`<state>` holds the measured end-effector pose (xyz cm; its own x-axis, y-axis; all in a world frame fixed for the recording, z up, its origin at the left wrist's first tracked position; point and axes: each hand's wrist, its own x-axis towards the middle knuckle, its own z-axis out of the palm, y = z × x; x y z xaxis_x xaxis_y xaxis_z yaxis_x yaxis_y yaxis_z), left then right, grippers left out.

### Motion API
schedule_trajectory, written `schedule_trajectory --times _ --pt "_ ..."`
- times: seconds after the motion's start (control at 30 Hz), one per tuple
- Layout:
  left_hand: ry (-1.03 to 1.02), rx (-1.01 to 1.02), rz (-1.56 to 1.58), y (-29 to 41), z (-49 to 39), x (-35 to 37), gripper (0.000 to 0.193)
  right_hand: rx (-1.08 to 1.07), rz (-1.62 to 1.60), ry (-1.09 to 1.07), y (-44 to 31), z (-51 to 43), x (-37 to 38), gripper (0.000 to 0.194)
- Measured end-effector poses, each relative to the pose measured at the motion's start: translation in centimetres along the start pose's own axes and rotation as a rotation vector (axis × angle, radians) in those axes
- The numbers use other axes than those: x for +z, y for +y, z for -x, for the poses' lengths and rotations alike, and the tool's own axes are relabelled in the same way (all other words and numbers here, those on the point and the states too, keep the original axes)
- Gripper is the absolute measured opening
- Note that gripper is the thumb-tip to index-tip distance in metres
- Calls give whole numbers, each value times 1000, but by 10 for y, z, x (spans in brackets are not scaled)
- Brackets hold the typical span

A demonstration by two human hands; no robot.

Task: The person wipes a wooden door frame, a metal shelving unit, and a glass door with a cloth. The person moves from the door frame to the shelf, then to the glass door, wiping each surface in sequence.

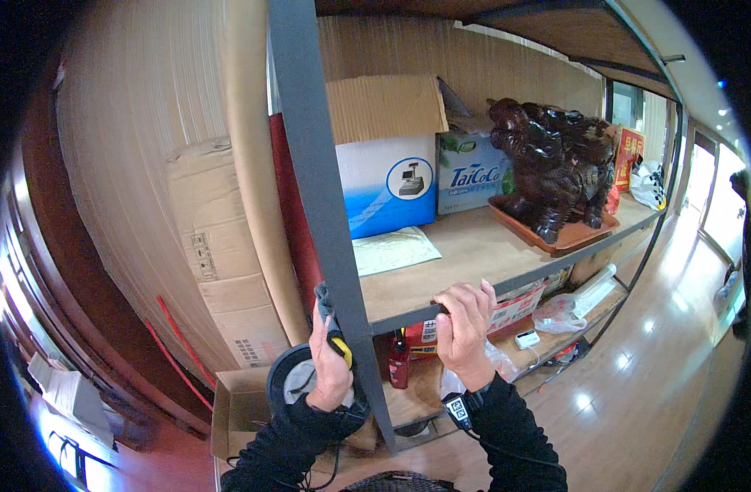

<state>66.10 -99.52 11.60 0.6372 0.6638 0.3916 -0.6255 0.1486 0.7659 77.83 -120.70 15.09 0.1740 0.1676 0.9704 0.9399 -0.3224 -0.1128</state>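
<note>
My left hand (329,372) is at the left side of a dark grey metal upright (317,147) of a shelf rack. A dark grey cloth (323,296) sticks out above its fingers, against the upright; most of the cloth is hidden. Below that hand stands a dark round bin (278,393) with whitish material inside. My right hand (464,335) is curled over the metal front edge (406,318) of the middle shelf. On this shelf lie a printed paper sheet (397,251) and a white-and-blue carton (388,212) with a cash register picture.
A glossy dark animal statue (554,154) stands on an orange-brown tray (526,237), beside a TaiCoCo carton (471,175). The lower shelf holds a red bottle (399,363), a small white device (527,339) and plastic bags. Flattened cardboard (222,215) leans left, above an open cardboard box (240,403).
</note>
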Motion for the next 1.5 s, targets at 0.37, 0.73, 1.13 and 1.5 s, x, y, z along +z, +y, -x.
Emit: schedule_trajectory --times 0.37,0.73,1.13,1.5 --pt "-73 92 -198 -3 -59 -11 55 20 -4 -16 6 3 4 24" --pt "1 -47 -424 14 -52 -21 53 -154 -97 -114 34 -7 -9 24" --pt "80 -62 -361 31 -4 -1 49 -171 -149 -105 35 -7 -10 27" --pt "254 765 -674 14 49 59 64 -174 -219 -146 36 -7 -18 41"
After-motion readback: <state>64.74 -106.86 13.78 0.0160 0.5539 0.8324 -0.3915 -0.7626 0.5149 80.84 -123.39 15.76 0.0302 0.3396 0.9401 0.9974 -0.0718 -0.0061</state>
